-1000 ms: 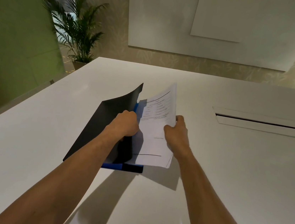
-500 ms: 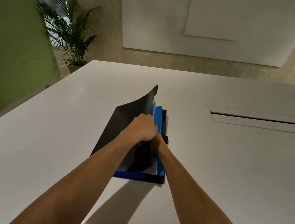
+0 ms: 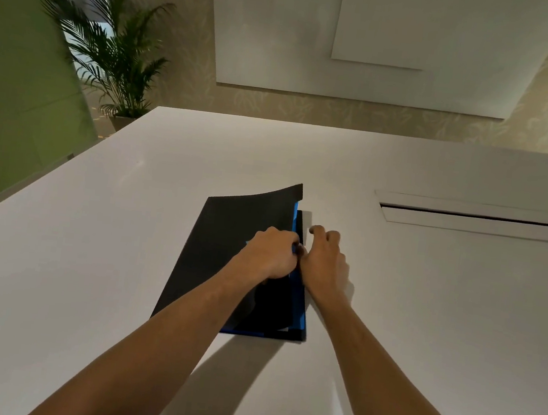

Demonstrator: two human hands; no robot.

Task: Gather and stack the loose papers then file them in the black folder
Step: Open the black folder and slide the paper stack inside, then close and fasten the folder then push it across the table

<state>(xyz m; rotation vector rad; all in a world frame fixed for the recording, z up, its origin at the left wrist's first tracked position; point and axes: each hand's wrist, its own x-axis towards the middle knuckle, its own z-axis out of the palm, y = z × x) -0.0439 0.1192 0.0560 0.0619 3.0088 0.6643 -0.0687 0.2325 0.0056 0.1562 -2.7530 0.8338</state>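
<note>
Our left hand [image 3: 268, 254] rests knuckles-up on the front cover of the flat black folder with the blue inner lining [image 3: 225, 253], its fingers curled at the cover's right edge. The fingertips are hidden under the hand, so we cannot tell whether that grip pinches the cover or merely presses on it. Our right hand [image 3: 324, 261] sits just beside the folder's right edge, touching the left hand at the thumb side, fingers loosely bent and apart, with nothing held in them.

The folder lies on the white table [image 3: 119, 274], near the middle and square to us. Its cover is nearly down but not flat: the far right corner lifts and curls upward, and a blue strip shows along the right and near edges.

No loose sheets are visible anywhere on the table. A thin pale sliver shows at the folder's near right corner, which we judge to be the edge of the white papers [image 3: 283, 329] lying inside. We therefore assess gathering, stacking and filing as done. What remains, in our judgement, is to press the cover fully shut and release it.

A recessed slot [image 3: 485, 217] lies well apart on the right; a potted palm [image 3: 112, 49] stands beyond the table's far left corner.
</note>
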